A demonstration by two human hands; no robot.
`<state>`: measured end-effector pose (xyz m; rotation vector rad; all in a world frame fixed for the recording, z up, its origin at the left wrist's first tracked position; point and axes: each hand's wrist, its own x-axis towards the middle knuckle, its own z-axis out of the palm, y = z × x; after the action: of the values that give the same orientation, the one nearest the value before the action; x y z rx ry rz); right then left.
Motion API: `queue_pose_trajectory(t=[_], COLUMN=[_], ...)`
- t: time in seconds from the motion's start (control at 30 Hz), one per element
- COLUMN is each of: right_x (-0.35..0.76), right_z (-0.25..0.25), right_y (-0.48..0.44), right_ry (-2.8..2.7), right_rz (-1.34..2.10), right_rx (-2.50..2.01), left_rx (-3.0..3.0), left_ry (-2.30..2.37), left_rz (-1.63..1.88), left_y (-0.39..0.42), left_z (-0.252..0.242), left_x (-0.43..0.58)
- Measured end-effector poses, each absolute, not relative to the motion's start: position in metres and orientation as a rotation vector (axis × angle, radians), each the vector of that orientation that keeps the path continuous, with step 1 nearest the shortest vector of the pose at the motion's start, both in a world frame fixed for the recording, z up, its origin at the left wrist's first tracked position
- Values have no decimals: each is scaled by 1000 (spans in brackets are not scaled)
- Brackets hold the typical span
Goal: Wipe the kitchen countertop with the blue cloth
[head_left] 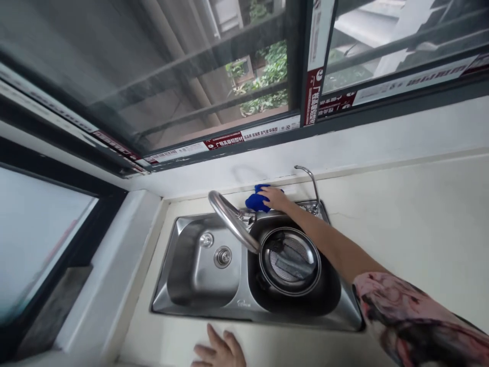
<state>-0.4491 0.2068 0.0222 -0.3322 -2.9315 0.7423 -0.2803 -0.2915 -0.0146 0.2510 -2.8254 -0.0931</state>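
My right hand (275, 198) reaches across the sink to its back edge, with the fingers closed on a blue cloth (258, 201). The cloth lies bunched against the ledge behind the faucet (233, 219). Near the front edge of the counter, my left hand (219, 350) has its fingers apart and holds nothing. Below my right forearm, a round metal pot (263, 265) sits in the right basin. Inside the pot are a perforated metal piece and a grey elongated object (294, 266) that I cannot identify.
The double steel sink (244, 303) is set in a pale counter (405, 224). A thin curved tap (314, 183) stands at its back right corner. Its left basin (191, 275) shows two drain fittings. Dark-framed windows (225, 145) rise behind and to the left.
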Motion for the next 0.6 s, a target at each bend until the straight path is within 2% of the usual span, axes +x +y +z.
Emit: queue_pose_trajectory(t=[0.27,0.6], right_x=[-393,-369], right_z=[35,18], right_y=[199,195], right_ry=[-2958,-2978], right_rz=[461,267], right_rx=[-658,-680], left_rx=[339,346], left_ry=[-2934,-2911], left_rz=[-186,-201], left_y=[-282,-278], left_z=[-8,-13], left_x=[-280,-275])
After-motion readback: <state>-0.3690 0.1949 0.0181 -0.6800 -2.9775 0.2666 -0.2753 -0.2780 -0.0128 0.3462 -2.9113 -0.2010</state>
